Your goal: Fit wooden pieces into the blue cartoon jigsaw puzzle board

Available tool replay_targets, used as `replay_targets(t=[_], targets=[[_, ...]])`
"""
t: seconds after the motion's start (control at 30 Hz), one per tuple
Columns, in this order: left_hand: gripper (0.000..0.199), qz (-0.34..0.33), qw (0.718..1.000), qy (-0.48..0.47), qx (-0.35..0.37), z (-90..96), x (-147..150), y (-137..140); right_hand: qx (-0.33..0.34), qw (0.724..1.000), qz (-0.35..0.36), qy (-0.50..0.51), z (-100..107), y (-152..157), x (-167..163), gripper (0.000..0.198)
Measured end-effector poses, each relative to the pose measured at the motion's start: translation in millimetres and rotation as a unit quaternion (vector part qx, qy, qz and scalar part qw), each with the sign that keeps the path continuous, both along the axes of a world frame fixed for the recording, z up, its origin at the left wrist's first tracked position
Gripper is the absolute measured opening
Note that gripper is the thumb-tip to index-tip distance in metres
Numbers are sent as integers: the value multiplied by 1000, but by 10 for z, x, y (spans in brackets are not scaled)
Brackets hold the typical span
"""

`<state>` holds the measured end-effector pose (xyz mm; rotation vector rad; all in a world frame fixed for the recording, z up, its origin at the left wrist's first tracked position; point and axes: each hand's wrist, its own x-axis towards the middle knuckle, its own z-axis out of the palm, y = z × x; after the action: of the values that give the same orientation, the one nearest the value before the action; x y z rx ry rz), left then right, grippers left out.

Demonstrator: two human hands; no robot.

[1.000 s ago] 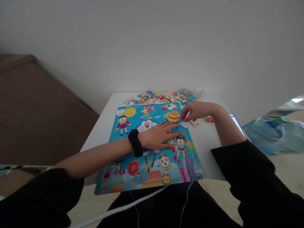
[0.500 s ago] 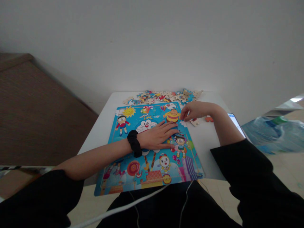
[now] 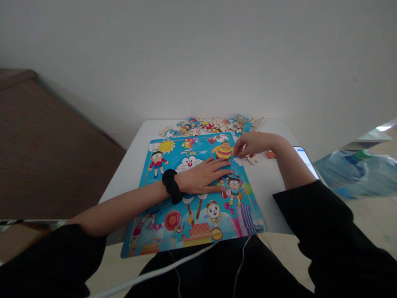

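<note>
little has moved: left hand (image 3: 203,176) still lies open on the puzzle (image 3: 192,194), right hand (image 3: 249,145) pinches at its edge, loose pieces (image 3: 211,124) remain.

The flat left hand (image 3: 203,176) covers the middle of the blue cartoon jigsaw board (image 3: 192,194) — the picture under the palm cannot be read. The right hand (image 3: 251,144) curls at the board's far right edge; whether its fingertips pinch a piece is too small to tell. The scattered pile of loose cardboard puzzle pieces (image 3: 214,124) blurs together (no single shape is clear). The white-screened phone (image 3: 305,159) is half hidden by the right forearm — its display is unreadable.
</note>
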<state>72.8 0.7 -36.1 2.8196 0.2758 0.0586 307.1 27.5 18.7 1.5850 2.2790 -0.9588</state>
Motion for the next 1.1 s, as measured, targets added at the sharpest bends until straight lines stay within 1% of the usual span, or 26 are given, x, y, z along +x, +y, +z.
replay_targets(t=[0.3, 0.5, 0.77, 0.9, 1.1], targets=[[55, -9, 1000, 0, 1, 3, 2, -6, -5, 1000, -1, 8, 0, 1, 8, 30], [55, -22, 1000, -1, 16, 17, 4, -32, -5, 1000, -7, -1, 14, -6, -2, 28], [57, -14, 999, 23, 20, 11, -2, -58, -4, 1000, -7, 8, -7, 4, 5, 29], [58, -22, 1000, 6, 8, -28, -5, -40, -2, 1000, -8, 11, -6, 2, 7, 30], [61, -10, 1000, 0, -19, -66, -22, -18, 0, 1000, -10, 11, -20, 7, 16, 29]])
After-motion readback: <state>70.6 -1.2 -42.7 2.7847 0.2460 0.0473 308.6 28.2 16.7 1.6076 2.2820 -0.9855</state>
